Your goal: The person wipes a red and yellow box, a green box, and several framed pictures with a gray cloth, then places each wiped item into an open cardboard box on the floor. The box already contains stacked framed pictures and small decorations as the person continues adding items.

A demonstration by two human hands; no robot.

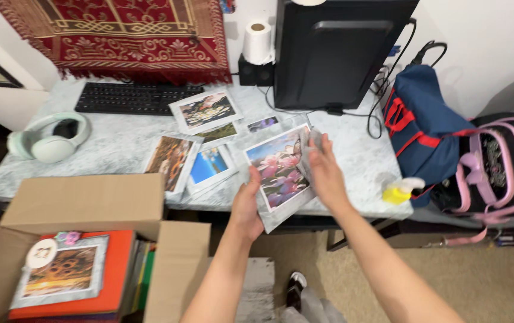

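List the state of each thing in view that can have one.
Flower photo: held off the desk, tilted, by both hands.
Left hand: gripping the photo's lower left edge.
Right hand: gripping the photo's right edge.
Cardboard box: flaps open, framed picture lying on top inside.
Headphones: lying on the desk, unworn.
Paper roll: standing upright.
Yellow spray bottle: lying on its side.

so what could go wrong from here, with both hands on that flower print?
1. The flower print is held by the left hand and right hand partly past the marble desk's front edge; a slip could drop it to the floor.
2. Loose photos lie close beside it at the edge; a sweep could knock them off.
3. The yellow spray bottle stands near the right forearm and might get bumped.
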